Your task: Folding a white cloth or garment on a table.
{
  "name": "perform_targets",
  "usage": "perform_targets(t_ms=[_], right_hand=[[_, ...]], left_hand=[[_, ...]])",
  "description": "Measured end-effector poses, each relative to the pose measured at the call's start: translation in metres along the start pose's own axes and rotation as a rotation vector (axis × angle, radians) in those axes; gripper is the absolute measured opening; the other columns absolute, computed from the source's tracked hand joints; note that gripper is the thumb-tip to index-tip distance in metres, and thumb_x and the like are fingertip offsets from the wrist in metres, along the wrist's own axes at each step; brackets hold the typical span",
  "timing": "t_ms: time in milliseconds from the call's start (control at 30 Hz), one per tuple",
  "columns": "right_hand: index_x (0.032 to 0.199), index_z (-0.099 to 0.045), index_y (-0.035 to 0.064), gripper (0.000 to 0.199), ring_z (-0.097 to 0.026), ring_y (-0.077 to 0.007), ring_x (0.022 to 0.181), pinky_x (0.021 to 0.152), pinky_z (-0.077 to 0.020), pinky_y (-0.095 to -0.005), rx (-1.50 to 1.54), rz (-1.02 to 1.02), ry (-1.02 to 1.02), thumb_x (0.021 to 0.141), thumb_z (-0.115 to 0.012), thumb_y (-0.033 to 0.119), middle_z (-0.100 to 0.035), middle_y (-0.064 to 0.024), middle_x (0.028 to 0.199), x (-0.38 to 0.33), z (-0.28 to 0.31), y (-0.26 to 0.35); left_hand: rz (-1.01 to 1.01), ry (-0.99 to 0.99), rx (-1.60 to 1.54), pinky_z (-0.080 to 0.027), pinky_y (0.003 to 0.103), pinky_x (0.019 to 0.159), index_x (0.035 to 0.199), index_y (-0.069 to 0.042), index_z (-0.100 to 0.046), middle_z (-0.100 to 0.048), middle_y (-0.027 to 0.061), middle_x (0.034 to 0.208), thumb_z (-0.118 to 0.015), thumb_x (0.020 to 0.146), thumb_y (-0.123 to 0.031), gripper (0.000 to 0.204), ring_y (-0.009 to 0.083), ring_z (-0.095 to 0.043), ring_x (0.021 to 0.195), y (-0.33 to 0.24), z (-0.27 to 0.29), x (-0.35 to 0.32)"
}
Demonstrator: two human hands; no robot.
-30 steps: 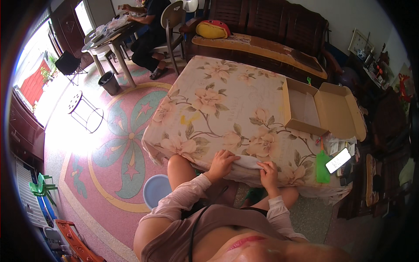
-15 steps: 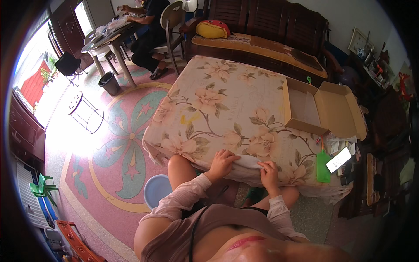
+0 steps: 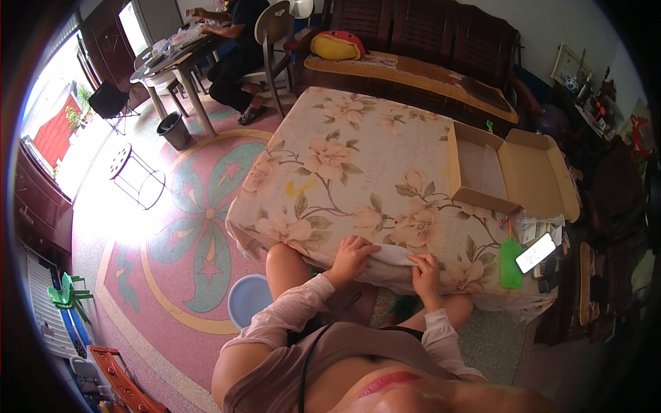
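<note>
A small white cloth (image 3: 392,255), folded or rolled into a narrow strip, lies at the near edge of the flowered tablecloth (image 3: 330,199). My left hand (image 3: 352,259) is closed on its left end, fingers bent over the top. At the right end, my right hand (image 3: 425,270) pinches the cloth between thumb and fingers. Both wrists rest close to the table edge. The underside of the cloth is hidden, and I cannot make out its exact kind.
An open cardboard box (image 3: 475,168) stands at the table's right side. Nearer are a green plastic piece (image 3: 511,263) and a lit phone (image 3: 535,252). A blue basin (image 3: 249,301) sits on the floor by my left leg. Another person (image 3: 241,51) sits at a far table.
Both hands keep their hold on the white cloth in nearly the same place. The whole view has shifted very slightly.
</note>
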State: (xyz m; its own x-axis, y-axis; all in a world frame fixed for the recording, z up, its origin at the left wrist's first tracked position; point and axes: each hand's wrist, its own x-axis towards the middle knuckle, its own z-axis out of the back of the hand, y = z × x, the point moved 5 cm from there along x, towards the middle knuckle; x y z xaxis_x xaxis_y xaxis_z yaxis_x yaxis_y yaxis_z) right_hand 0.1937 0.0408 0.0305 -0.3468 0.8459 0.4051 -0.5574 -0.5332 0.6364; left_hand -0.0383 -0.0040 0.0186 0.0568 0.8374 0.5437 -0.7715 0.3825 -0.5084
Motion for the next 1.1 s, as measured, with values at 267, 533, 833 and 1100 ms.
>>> perform_targets(t_ms=[267, 533, 833, 1100], right_hand=[[0.098, -0.075, 0.0100, 0.034, -0.058, -0.0296, 0.089, 0.081, -0.0478, -0.0385, -0.008, 0.015, -0.024, 0.070, -0.063, -0.007, -0.059, -0.0092, 0.092, 0.000, 0.001, 0.001], [0.099, -0.074, 0.0103, 0.035, -0.058, -0.0296, 0.091, 0.082, -0.0477, -0.0387, -0.003, 0.015, -0.015, 0.070, -0.063, -0.006, -0.059, -0.0091, 0.092, 0.001, 0.002, 0.004], [0.099, -0.074, 0.0109, 0.035, -0.058, -0.0304, 0.092, 0.083, -0.0473, -0.0393, -0.007, 0.028, -0.020, 0.071, -0.063, -0.006, -0.060, -0.0096, 0.094, 0.000, 0.002, 0.002], [0.099, -0.074, 0.0113, 0.035, -0.058, -0.0308, 0.091, 0.083, -0.0468, -0.0394, -0.012, 0.036, -0.024, 0.071, -0.063, -0.006, -0.060, -0.0096, 0.094, 0.000, 0.003, 0.005]], left_hand=[[0.003, 0.009, -0.006, -0.043, 0.042, 0.083, 0.107, -0.016, -0.072, -0.061, 0.0029, 0.098, -0.060, 0.068, 0.002, 0.044, 0.0278, -0.055, 0.097, -0.001, 0.001, 0.001], [0.002, 0.011, -0.009, -0.043, 0.042, 0.084, 0.107, -0.016, -0.071, -0.061, 0.0032, 0.098, -0.061, 0.068, 0.001, 0.044, 0.0277, -0.055, 0.097, -0.002, 0.000, 0.000], [0.020, 0.028, -0.003, -0.043, 0.042, 0.085, 0.108, -0.017, -0.071, -0.061, 0.0030, 0.099, -0.062, 0.068, 0.000, 0.044, 0.0280, -0.055, 0.098, -0.003, -0.001, 0.000], [-0.106, 0.162, 0.199, -0.039, 0.046, 0.099, 0.122, -0.016, -0.061, -0.056, 0.0090, 0.123, -0.065, 0.071, -0.010, 0.051, 0.0285, -0.053, 0.115, -0.023, -0.008, 0.002]])
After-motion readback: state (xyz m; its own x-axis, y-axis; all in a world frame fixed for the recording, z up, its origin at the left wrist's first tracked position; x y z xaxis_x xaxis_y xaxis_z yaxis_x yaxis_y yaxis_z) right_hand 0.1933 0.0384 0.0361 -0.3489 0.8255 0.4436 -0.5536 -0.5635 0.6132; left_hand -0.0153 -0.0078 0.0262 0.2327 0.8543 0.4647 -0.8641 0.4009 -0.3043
